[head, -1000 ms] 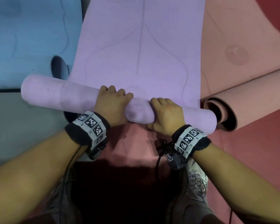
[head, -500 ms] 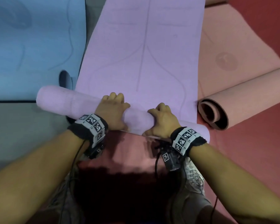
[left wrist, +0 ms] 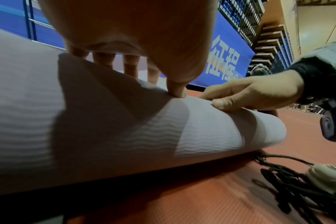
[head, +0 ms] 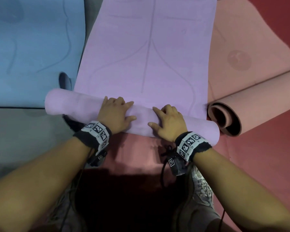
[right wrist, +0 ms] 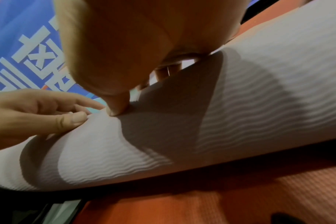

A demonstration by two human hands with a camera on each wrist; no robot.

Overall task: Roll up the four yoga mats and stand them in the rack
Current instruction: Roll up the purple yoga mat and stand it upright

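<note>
A purple yoga mat [head: 146, 47] lies flat ahead, its near end wound into a thick roll [head: 74, 106] lying crosswise. My left hand [head: 115, 114] and right hand [head: 167, 121] rest side by side on top of the roll's middle, fingers stretched forward and thumbs spread, pressing down. The left wrist view shows the left hand [left wrist: 134, 37] over the ribbed roll [left wrist: 105, 128], thumb tip pressed in, with the right hand [left wrist: 249, 95] beside it. In the right wrist view the right hand [right wrist: 134, 45] presses the roll [right wrist: 240, 106] next to the left hand [right wrist: 38, 109].
A pink mat [head: 258, 101], partly rolled with its open end facing me, lies just right of the purple roll. A blue mat [head: 32, 47] lies flat at left. Reddish matting [head: 137, 153] is under my wrists, my shoe [head: 203, 186] behind. A blue banner [left wrist: 226, 60] stands far ahead.
The purple roll has rolled forward, away from me, and grown thicker. Both hands went from curled over its top to flatter, with fingers stretched out and thumbs spread.
</note>
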